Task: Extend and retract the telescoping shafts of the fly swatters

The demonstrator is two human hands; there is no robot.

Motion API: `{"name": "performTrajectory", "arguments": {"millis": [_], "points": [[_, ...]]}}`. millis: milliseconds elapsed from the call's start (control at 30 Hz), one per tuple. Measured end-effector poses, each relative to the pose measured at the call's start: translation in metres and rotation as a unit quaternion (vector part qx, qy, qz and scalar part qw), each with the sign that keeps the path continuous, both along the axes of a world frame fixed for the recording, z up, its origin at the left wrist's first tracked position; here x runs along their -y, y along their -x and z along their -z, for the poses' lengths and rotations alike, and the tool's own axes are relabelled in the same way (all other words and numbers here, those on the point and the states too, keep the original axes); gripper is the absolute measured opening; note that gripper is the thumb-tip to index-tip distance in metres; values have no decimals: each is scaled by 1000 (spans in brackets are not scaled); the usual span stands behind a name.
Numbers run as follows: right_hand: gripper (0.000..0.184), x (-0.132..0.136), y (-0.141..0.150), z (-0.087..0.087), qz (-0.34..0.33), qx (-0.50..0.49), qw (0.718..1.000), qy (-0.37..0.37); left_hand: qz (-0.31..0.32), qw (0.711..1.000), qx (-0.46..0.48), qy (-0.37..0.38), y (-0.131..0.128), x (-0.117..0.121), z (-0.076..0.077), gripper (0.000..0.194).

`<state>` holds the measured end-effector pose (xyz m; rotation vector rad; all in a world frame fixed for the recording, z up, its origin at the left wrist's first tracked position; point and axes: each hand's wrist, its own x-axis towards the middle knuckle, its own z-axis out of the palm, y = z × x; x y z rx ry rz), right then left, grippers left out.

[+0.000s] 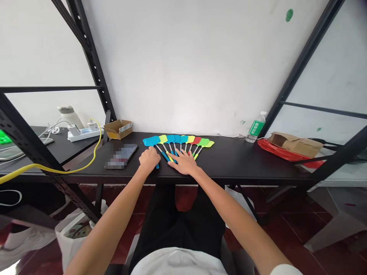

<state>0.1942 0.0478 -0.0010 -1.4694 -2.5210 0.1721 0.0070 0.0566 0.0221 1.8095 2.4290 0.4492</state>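
Note:
Several fly swatters with blue, yellow, red and green heads lie fanned out on the black table [229, 164], their handles toward me. My left hand [149, 158] is closed around the handle of the leftmost blue fly swatter [151, 141], and the blue handle end pokes out beside the fingers. Spread flat, my right hand [185, 163] rests over the handles in the middle of the fan and hides parts of them. To its right, the green fly swatter [203, 142] and the red fly swatter [196, 141] show their heads.
Left of the fan lies a phone [122, 156], with an open cardboard box [118, 129] behind it. A water bottle [256, 128] stands at the back right, near a brown paper package [295, 143] on red plastic. A yellow cable [94, 152] crosses the black frame at left.

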Motion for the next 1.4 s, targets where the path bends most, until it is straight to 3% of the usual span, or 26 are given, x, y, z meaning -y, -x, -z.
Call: {"name": "performTrajectory", "arguments": {"millis": [400, 633, 967, 1100, 1200, 1267, 1400], "points": [[69, 0, 1, 0, -1, -3, 1000, 10, 2, 1000, -12, 9, 20, 9, 1, 41], [69, 2, 1, -2, -2, -3, 1000, 14, -9, 999, 15, -34, 31, 17, 9, 42], [66, 3, 0, 2, -13, -48, 999, -22, 84, 975, 165, -126, 37, 32, 12, 12], [63, 2, -1, 7, -19, -108, 991, -74, 141, 963, 144, -177, 23, 39, 10, 12], [59, -1, -4, 8, -34, -235, 962, -134, 186, 954, 118, -204, 4, 44, 9, 12], [57, -5, -6, 7, -28, -358, 923, -141, 210, 946, 107, -222, -9, 45, 9, 13], [59, -18, -15, -2, 0, -599, 800, -9, 250, 945, 35, -208, -32, 35, 8, 21]]}}
